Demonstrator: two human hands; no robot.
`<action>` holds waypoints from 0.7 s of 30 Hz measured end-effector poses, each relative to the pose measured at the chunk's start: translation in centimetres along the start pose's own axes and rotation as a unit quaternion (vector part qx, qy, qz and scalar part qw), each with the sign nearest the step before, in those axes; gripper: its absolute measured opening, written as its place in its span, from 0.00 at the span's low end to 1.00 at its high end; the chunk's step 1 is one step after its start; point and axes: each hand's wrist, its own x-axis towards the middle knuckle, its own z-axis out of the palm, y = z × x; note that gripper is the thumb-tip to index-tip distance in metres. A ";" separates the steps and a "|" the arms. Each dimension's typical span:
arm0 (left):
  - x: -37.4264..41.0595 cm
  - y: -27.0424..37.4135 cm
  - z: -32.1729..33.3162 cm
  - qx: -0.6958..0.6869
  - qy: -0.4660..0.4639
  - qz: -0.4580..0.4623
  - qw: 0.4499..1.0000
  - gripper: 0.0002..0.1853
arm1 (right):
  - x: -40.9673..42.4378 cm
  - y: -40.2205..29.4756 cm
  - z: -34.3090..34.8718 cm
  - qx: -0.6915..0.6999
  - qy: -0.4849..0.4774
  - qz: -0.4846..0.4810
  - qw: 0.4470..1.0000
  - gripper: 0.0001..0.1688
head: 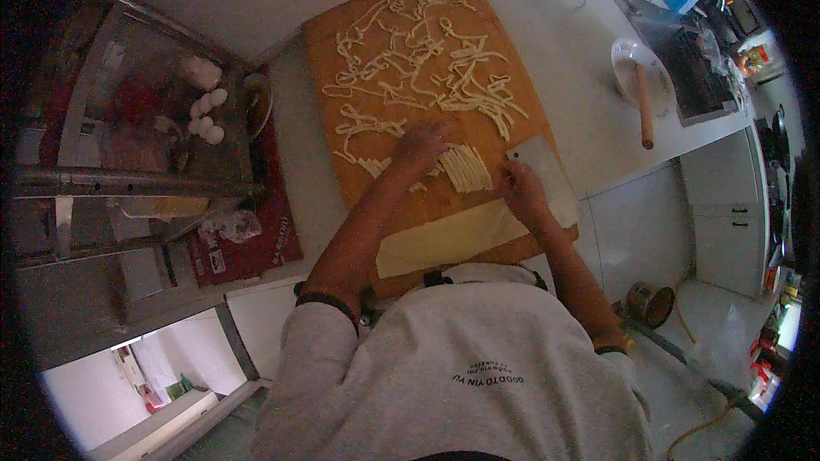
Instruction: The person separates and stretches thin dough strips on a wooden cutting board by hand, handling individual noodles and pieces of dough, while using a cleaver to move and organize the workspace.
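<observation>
Loose noodles (410, 57) lie tangled over the far part of a wooden board (365, 186). My left hand (423, 141) is over the board, between those strands and a row of cut dough strips (466, 168); its fingers are blurred, and whether it holds a strip is unclear. Beside the right end of the row, my right hand (522, 186) has its fingers curled at the edge of a flat metal blade (535, 153), seemingly a cleaver; its grip is partly hidden. A sheet of rolled dough (448, 234) lies along the near edge, under my right wrist.
On the counter to the right, a rolling pin (644, 105) rests across a white bowl (624, 64), beside a dark stovetop (698, 77). A metal shelf rack (141, 179) stands at the left with several eggs (214, 134). A pot (650, 304) is on the floor at right.
</observation>
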 end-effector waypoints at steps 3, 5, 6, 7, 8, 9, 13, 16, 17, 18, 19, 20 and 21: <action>0.3 0.1 -0.1 0.081 0.000 0.058 0.995 0.12 | 0.2 -0.6 -0.2 0.045 0.031 -0.010 0.998 0.12; 0.8 0.2 -0.5 0.051 -0.103 0.005 0.993 0.12 | 0.4 -1.2 -0.5 0.065 0.022 0.015 0.998 0.11; 0.8 0.6 -1.2 -0.025 -0.111 -0.056 0.992 0.12 | 0.3 -1.1 -0.5 0.067 0.026 0.014 0.997 0.11; 0.8 1.0 -2.1 -0.102 -0.118 -0.117 0.981 0.11 | 0.2 -0.8 -0.4 0.068 0.030 0.013 0.997 0.11; 0.6 1.2 -2.2 -0.125 -0.092 -0.127 0.980 0.11 | 0.1 -0.6 -0.4 0.070 0.035 0.011 0.997 0.10; 0.3 1.4 -2.3 -0.147 -0.066 -0.137 0.977 0.10 | 0.0 -0.6 -0.5 0.075 0.031 0.015 0.997 0.10; 0.2 1.3 -0.7 -0.026 -0.029 -0.028 0.999 0.09 | -0.1 -1.0 -0.8 0.066 0.024 0.020 0.997 0.10; 0.6 1.0 0.2 -0.045 -0.105 -0.093 0.989 0.09 | -0.4 -0.9 -0.7 0.048 0.012 0.022 0.999 0.10; 0.6 0.8 0.5 -0.068 -0.123 -0.133 0.981 0.09 | -0.5 -0.9 -0.7 0.044 0.006 0.024 0.999 0.09; 0.7 0.6 0.4 -0.195 -0.106 -0.207 0.953 0.09 | -0.8 -0.8 -0.8 0.044 0.008 0.029 0.999 0.09; 0.8 0.1 0.1 -0.318 -0.088 -0.277 0.903 0.09 | -1.0 -0.9 -0.9 0.044 0.010 0.034 0.998 0.09; 0.7 -0.4 -0.2 -0.316 -0.047 -0.279 0.905 0.09 | -1.1 -0.8 -1.0 0.045 0.011 0.038 0.998 0.10; 0.6 -0.9 -0.5 -0.314 -0.007 -0.280 0.907 0.10 | -1.2 -0.7 -1.0 0.051 0.012 0.036 0.998 0.09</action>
